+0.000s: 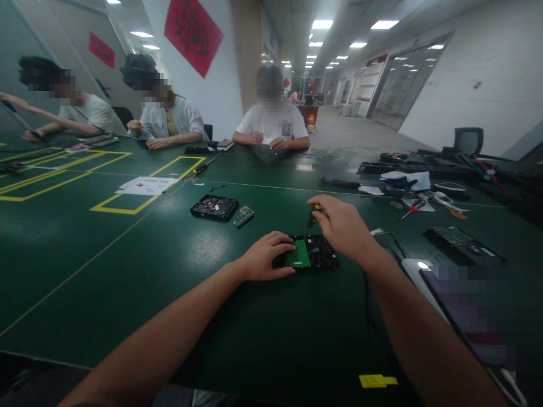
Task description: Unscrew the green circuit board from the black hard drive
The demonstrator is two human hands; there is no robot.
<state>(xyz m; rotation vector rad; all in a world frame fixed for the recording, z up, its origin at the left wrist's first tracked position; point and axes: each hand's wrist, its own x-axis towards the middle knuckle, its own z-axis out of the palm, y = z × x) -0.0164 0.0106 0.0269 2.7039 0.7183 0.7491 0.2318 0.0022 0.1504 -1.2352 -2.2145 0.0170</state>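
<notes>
A hard drive (pixel 323 252) lies on the green table in front of me, its green circuit board (pixel 300 254) facing up. My left hand (pixel 270 255) grips its left end, with the fingers over the far side and the thumb along the near edge. Pinched in my right hand (pixel 341 225) is a screwdriver (pixel 313 217) with a black and yellow handle. It stands nearly upright over the drive, and its tip meets the board area, though the exact contact point is too small to make out.
Another hard drive (pixel 214 207) and a loose circuit board (pixel 244 216) lie to the left. At right are a further drive (pixel 464 246), a tablet-like device (pixel 462 311), cables and tools. A second screwdriver (pixel 205 164) lies farther back. Several people sit across the table.
</notes>
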